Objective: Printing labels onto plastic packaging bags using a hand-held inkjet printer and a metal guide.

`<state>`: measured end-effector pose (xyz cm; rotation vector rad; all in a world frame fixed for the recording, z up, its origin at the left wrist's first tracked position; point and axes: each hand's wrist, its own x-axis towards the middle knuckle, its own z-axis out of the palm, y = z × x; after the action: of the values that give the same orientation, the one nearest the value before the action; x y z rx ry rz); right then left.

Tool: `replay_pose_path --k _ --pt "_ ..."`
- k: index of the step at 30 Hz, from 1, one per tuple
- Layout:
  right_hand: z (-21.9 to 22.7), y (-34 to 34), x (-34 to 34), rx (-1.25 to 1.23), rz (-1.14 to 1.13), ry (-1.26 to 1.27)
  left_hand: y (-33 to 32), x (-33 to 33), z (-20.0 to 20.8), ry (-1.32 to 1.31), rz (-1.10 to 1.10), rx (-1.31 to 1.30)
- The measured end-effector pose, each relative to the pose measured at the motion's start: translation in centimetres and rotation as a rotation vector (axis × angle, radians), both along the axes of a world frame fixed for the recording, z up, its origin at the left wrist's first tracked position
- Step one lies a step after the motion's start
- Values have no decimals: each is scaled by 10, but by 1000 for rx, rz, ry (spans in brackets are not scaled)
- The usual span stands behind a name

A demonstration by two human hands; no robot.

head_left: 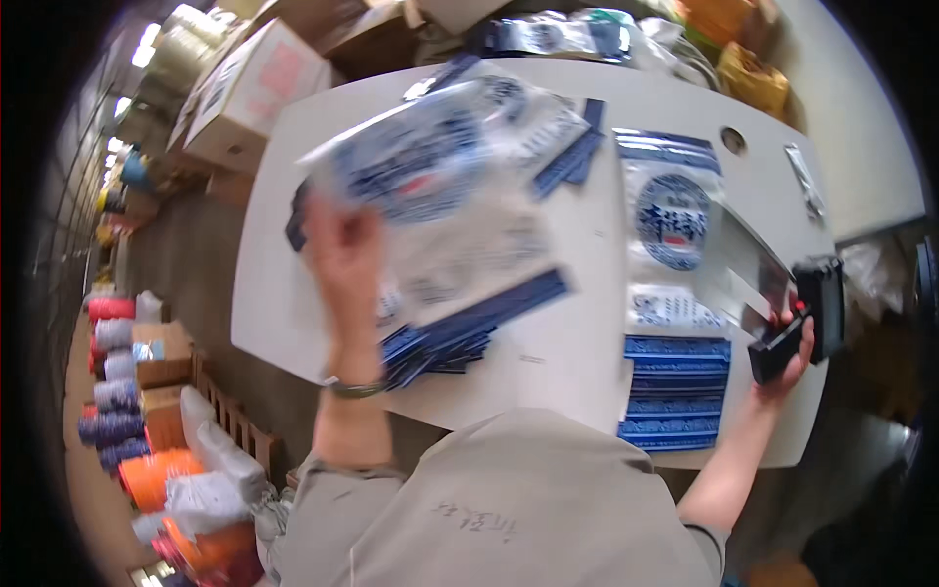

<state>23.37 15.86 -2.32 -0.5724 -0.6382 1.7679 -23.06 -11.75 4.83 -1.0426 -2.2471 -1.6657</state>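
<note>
My left hand (342, 240), smeared by motion, grips the edge of a white-and-blue plastic pouch (430, 161) over the left of the table. Beneath it lies a loose pile of similar pouches (440, 352), partly hidden, their blue ends fanned out. At the table's right side my right hand (794, 360) is closed round the grip of a black handheld device (820, 303) with a red button and a shiny metal plate. Left of this device, a pouch with a round blue print (675, 220) lies face up, above an overlapped stack of blue pouch ends (675, 391).
The white table (548, 391) has a round hole (732, 140) at its far right and a small white packet (804, 179) near the right edge. A large carton (256, 93) stands at the far left. Packed pouches (558, 37) and a yellow bag (753, 78) sit beyond the far edge.
</note>
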Motion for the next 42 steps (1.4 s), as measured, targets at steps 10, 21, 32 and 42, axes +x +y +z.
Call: replay_pose_path --k 10,21,32,42 --pt "-22 -1 -17 128 39 -70 -107 -101 -85 -353 54 -99" --pt "42 -29 -54 -17 157 -180 97 108 -31 -678 -806 -243" --pt "26 -22 -54 -19 84 -491 126 124 -65 -340 -693 -375" --pt "46 -53 -15 57 -60 -601 137 144 -31 -114 -441 -815"
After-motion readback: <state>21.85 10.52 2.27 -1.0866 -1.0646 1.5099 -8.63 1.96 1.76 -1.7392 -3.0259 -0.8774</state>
